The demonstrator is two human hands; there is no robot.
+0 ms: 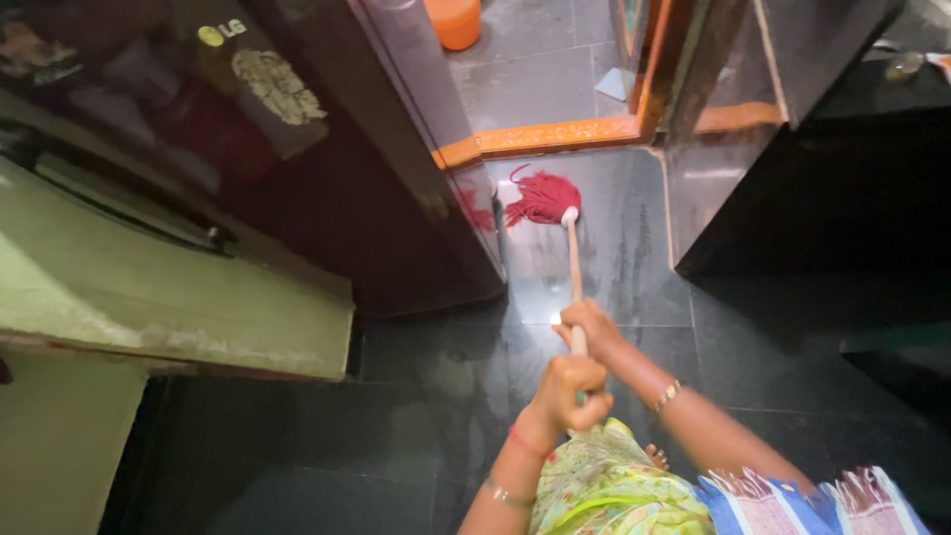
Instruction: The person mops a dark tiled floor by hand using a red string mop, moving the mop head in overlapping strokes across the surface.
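Both hands on the mop (pixel 555 213) — red head down on the wet dark tile floor (pixel 614 287).

We see the right hand (pixel 591 325) clamped higher up the wooden handle, the left hand (pixel 570 388) gripping its near end; the strands lie ahead, beside the dark refrigerator (pixel 327 168), below an orange threshold (pixel 555 136) and orange bucket (pixel 454 20).

mop (pixel 555 213) | red string head, wood handle | head on wet floor

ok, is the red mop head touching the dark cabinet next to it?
Apart. The head view shows the red mop head lying on the wet floor, with a strip of bare tile between its strands and the dark cabinet on its left.
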